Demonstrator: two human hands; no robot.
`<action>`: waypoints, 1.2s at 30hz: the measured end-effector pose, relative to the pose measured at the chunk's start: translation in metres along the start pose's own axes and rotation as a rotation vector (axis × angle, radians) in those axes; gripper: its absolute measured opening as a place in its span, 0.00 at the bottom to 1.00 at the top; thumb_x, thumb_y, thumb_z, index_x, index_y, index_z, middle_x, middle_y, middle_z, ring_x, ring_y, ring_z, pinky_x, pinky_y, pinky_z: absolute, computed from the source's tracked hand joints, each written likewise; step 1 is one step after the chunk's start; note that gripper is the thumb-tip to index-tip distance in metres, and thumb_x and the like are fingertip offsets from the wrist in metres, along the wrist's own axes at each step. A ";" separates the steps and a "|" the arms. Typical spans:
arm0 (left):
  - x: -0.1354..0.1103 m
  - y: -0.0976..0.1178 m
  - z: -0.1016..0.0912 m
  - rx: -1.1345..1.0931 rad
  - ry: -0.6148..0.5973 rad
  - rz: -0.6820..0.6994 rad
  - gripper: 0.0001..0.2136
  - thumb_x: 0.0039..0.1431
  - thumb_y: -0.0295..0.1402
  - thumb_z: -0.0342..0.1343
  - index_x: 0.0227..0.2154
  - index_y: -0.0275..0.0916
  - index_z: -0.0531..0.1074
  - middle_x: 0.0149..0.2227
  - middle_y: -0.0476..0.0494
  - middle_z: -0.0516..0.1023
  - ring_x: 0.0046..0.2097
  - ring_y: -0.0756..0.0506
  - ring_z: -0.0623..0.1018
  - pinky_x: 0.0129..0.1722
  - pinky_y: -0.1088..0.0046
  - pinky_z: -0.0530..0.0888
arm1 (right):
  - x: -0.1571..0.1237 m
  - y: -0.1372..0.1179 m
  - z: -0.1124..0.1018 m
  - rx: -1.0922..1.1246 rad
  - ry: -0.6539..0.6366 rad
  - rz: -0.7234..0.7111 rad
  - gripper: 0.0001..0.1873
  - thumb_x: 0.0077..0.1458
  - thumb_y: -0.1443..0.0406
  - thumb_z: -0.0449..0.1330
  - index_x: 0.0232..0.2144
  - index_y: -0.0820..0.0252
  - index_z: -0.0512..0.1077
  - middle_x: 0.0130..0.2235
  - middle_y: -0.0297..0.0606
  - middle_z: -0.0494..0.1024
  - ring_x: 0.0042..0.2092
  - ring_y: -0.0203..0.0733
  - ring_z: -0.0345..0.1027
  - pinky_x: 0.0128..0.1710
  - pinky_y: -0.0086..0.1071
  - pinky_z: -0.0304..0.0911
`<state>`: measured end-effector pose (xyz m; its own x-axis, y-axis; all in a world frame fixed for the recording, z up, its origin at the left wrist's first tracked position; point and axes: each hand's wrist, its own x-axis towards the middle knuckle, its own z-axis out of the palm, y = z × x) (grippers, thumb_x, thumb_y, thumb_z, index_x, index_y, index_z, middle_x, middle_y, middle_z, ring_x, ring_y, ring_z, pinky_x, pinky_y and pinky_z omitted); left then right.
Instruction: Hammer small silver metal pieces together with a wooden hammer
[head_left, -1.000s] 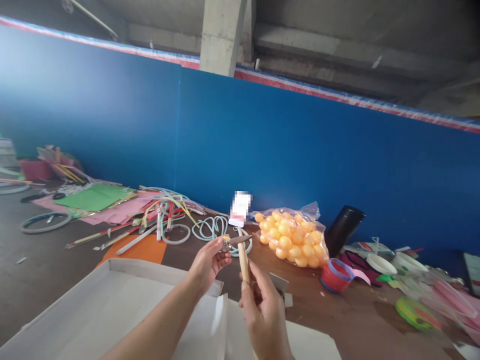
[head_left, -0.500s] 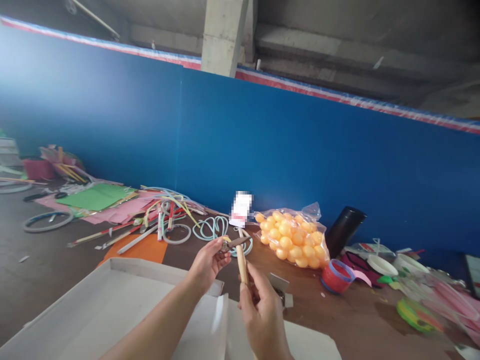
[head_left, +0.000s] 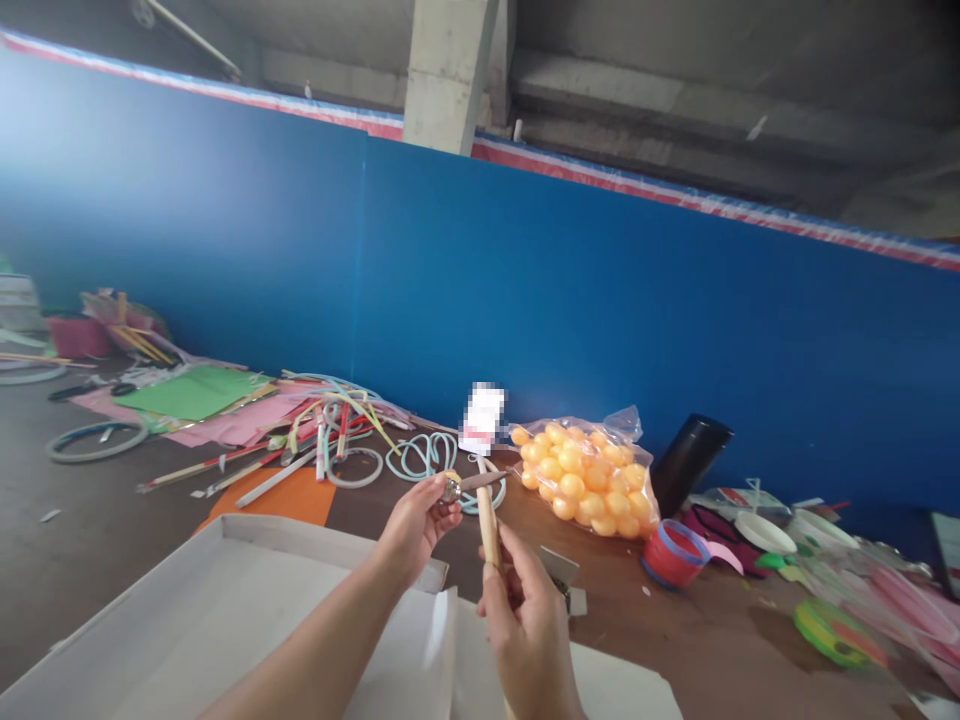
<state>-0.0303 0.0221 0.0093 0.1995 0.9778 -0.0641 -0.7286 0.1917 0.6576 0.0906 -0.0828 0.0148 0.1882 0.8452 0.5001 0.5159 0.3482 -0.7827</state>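
Note:
My left hand [head_left: 417,522] pinches a brown, pointed piece [head_left: 484,481] by its shiny, silvery base; I cannot make out its exact kind. The point faces right and lies across the upper part of a pale wooden stick [head_left: 490,530]. Closed around the lower part of that stick is my right hand [head_left: 529,625], which keeps it nearly upright. Both hands are above the front of the table, over a white cardboard box lid [head_left: 172,600]. Whether the brown piece touches the stick or only passes in front of it, I cannot tell.
Behind my hands stand a clear bag of orange balls [head_left: 577,475] and a black cylinder [head_left: 691,460]. Pale blue tubing [head_left: 424,455], coloured paper [head_left: 199,392] and sticks lie left. A red cup [head_left: 670,555] and a green tape roll [head_left: 829,632] are right, before a blue partition [head_left: 600,300].
The brown piece's tip has shifted slightly right across the stick and sits a little flatter. My right hand and the stick have moved a touch rightward.

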 end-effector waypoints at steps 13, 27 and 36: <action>0.002 -0.001 0.000 -0.020 0.035 -0.004 0.05 0.53 0.29 0.56 0.31 0.32 0.71 0.23 0.46 0.72 0.24 0.53 0.73 0.27 0.78 0.74 | 0.001 -0.001 0.001 -0.030 -0.001 -0.025 0.21 0.56 0.63 0.52 0.52 0.59 0.67 0.34 0.42 0.78 0.34 0.43 0.72 0.31 0.31 0.69; 0.000 -0.001 0.002 0.000 0.026 0.007 0.05 0.54 0.29 0.55 0.32 0.32 0.71 0.23 0.46 0.72 0.24 0.53 0.73 0.26 0.78 0.74 | 0.000 0.005 0.003 -0.009 -0.013 0.014 0.22 0.56 0.63 0.52 0.53 0.60 0.66 0.37 0.43 0.78 0.32 0.42 0.72 0.31 0.31 0.69; -0.001 -0.001 0.002 0.006 0.032 0.004 0.06 0.54 0.29 0.55 0.33 0.32 0.70 0.23 0.46 0.72 0.25 0.53 0.74 0.26 0.78 0.74 | 0.000 0.004 0.002 -0.004 -0.010 -0.001 0.22 0.56 0.64 0.53 0.53 0.61 0.66 0.37 0.43 0.78 0.33 0.42 0.72 0.31 0.31 0.69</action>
<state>-0.0287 0.0212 0.0102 0.1755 0.9808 -0.0854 -0.7253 0.1874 0.6624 0.0912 -0.0804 0.0108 0.1797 0.8490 0.4969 0.5192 0.3472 -0.7810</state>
